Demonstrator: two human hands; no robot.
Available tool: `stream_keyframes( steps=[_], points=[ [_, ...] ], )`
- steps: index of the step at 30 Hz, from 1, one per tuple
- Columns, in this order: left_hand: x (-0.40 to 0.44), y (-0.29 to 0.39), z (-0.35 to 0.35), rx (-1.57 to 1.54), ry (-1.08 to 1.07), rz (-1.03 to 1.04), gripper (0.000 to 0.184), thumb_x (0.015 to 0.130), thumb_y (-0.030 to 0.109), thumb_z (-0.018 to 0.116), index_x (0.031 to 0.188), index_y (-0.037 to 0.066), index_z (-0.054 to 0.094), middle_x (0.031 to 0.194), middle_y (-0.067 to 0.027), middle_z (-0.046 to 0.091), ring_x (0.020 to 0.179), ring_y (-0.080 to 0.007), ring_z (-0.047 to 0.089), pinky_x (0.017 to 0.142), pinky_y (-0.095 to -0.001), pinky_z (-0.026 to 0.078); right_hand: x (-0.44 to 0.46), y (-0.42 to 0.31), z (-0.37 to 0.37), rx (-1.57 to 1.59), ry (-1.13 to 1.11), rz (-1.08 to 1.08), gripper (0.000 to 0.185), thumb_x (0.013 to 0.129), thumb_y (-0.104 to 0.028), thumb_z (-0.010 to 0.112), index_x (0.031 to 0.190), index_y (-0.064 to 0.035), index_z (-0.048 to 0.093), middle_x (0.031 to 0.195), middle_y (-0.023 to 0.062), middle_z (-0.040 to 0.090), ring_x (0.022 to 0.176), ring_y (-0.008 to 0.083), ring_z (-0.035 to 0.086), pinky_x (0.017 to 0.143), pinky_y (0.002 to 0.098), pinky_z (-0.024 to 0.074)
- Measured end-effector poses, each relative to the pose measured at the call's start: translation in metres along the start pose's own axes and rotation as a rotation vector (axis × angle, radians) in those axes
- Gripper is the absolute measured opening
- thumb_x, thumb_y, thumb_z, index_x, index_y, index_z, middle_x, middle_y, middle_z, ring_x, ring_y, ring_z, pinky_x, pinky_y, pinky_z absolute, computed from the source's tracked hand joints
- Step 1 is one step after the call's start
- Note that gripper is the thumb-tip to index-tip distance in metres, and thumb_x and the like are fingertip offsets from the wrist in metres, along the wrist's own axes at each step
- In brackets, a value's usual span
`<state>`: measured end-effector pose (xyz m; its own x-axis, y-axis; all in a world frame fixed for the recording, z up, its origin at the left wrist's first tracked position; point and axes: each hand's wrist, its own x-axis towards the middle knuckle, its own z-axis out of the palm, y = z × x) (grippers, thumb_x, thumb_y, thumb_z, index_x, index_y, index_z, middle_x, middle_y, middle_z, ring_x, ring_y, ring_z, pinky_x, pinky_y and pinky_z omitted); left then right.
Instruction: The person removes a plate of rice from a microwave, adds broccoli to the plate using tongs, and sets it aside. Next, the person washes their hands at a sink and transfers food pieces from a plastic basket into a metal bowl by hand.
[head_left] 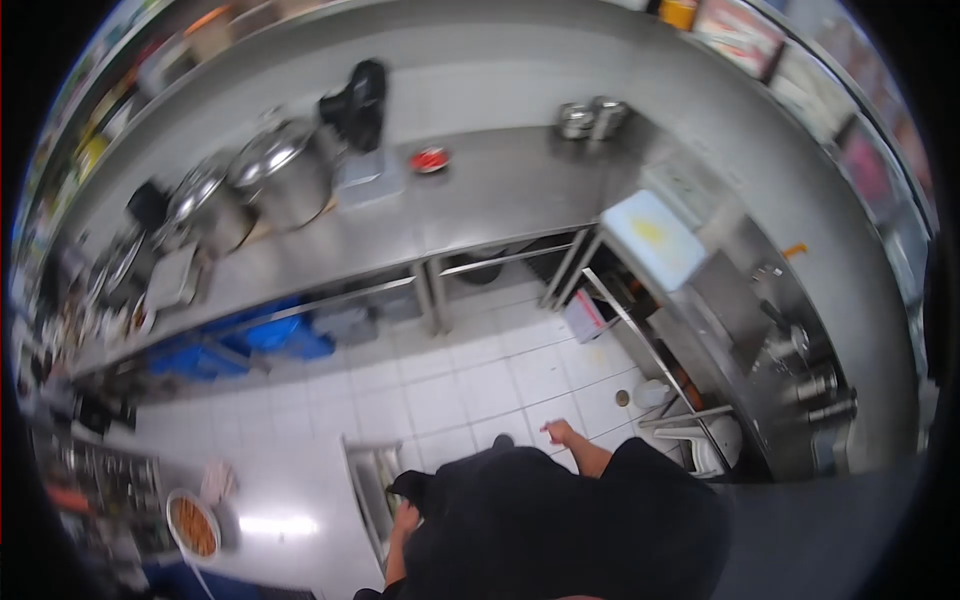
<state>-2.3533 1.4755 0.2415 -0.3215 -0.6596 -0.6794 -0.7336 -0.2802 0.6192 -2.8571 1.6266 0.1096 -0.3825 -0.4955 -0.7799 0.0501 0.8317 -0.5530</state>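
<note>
My left hand (405, 517) is low in front of me, beside the steel sink basin (366, 490). Its fingers close on a piece of black cloth (410, 486), which merges with my dark clothing, so I cannot tell whether it is separate. To the right of my body, my right hand (558, 432) hangs over the white tiled floor (480, 385). Its fingers are slightly apart and nothing shows in them.
A steel counter (490, 200) along the wall bears large lidded pots (285, 170) and a red-filled dish (430, 159). On the right are a cutting board (653, 238) and a white stool (705, 445). A bowl of orange-brown food (194, 526) stands at lower left.
</note>
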Motion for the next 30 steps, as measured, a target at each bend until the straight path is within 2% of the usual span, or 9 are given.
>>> stream_keyframes(
  steps=[2,9,17,20,24,25,27,28,30],
  points=[
    [0.037,0.03,0.014,0.05,-0.136,0.03,0.052,0.082,0.029,0.059,0.127,0.003,0.054,0.122,-0.0225,0.061,0.112,-0.0344,0.059,0.09,-0.0414,0.047,-0.026,0.029,-0.035,0.33,0.203,0.126,0.022,0.092,-0.017,0.051,0.099,-0.0046,0.068,0.058,0.0028,0.044,0.048,0.0144,0.042,0.048,0.0332,0.05],
    [0.135,0.108,0.056,0.294,-0.445,0.072,0.054,0.081,0.03,0.061,0.128,0.004,0.054,0.123,-0.0224,0.06,0.114,-0.0346,0.058,0.092,-0.0416,0.047,-0.092,0.107,-0.088,0.864,0.601,0.257,0.013,0.089,-0.017,0.054,0.093,-0.0077,0.062,0.073,0.0077,0.06,0.058,0.018,0.059,0.049,0.0344,0.0525],
    [0.204,0.175,0.05,0.375,-0.585,0.239,0.056,0.079,0.03,0.064,0.129,0.006,0.054,0.125,-0.0222,0.059,0.116,-0.0347,0.057,0.094,-0.0418,0.046,-0.078,0.179,0.023,0.954,0.22,0.56,0.022,0.091,-0.024,0.057,0.102,-0.0071,0.065,0.076,0.0068,0.062,0.064,0.0178,0.06,0.061,0.0352,0.0552],
    [0.217,0.16,0.031,0.386,-0.577,0.289,0.057,0.078,0.03,0.065,0.129,0.006,0.054,0.126,-0.0221,0.059,0.116,-0.0348,0.056,0.095,-0.0418,0.046,-0.08,0.15,0.017,0.737,0.145,0.437,0.023,0.091,-0.024,0.056,0.103,-0.0072,0.065,0.078,0.0073,0.063,0.064,0.018,0.06,0.061,0.0355,0.0548],
    [0.225,0.124,0.003,0.656,-0.373,0.122,0.061,0.075,0.03,0.069,0.132,0.012,0.054,0.127,-0.0212,0.059,0.121,-0.0355,0.054,0.101,-0.0432,0.044,-0.049,0.066,-0.031,0.405,0.004,0.194,0.024,0.092,-0.025,0.056,0.104,-0.0073,0.065,0.08,0.008,0.064,0.065,0.0184,0.061,0.061,0.0359,0.0544],
    [0.217,0.126,-0.008,0.617,-0.22,0.19,0.062,0.072,0.034,0.072,0.128,0.012,0.058,0.111,-0.0213,0.066,0.107,-0.0366,0.062,0.092,-0.0425,0.049,-0.039,0.042,-0.044,0.318,-0.034,0.16,0.024,0.092,-0.025,0.055,0.104,-0.0073,0.065,0.08,0.0082,0.064,0.065,0.0185,0.061,0.061,0.036,0.0542],
    [0.19,0.153,-0.05,0.25,-0.083,0.295,0.06,0.077,0.024,0.068,0.134,0.012,0.052,0.098,-0.0181,0.07,0.094,-0.0313,0.067,0.085,-0.0414,0.051,-0.019,-0.009,-0.065,0.149,-0.11,0.107,0.024,0.092,-0.025,0.055,0.105,-0.0074,0.065,0.081,0.0086,0.065,0.065,0.0187,0.062,0.061,0.0362,0.054],
    [0.175,0.173,-0.076,0.043,-0.099,0.185,0.051,0.083,0.012,0.053,0.135,0.007,0.049,0.087,-0.0126,0.071,0.084,-0.025,0.069,0.081,-0.038,0.053,-0.006,-0.042,-0.073,0.06,-0.153,0.079,0.025,0.092,-0.025,0.055,0.105,-0.0074,0.065,0.082,0.0087,0.065,0.066,0.0188,0.062,0.061,0.0363,0.0539],
    [0.171,0.167,-0.114,-0.092,0.259,0.387,0.059,0.079,0.002,0.054,0.138,0.009,0.046,0.083,-0.0119,0.071,0.079,-0.0263,0.069,0.076,-0.0349,0.054,0.026,-0.11,-0.073,-0.106,-0.224,0.029,0.025,0.093,-0.026,0.055,0.106,-0.0075,0.066,0.082,0.0091,0.066,0.066,0.019,0.062,0.061,0.0365,0.0536]
  ],
)
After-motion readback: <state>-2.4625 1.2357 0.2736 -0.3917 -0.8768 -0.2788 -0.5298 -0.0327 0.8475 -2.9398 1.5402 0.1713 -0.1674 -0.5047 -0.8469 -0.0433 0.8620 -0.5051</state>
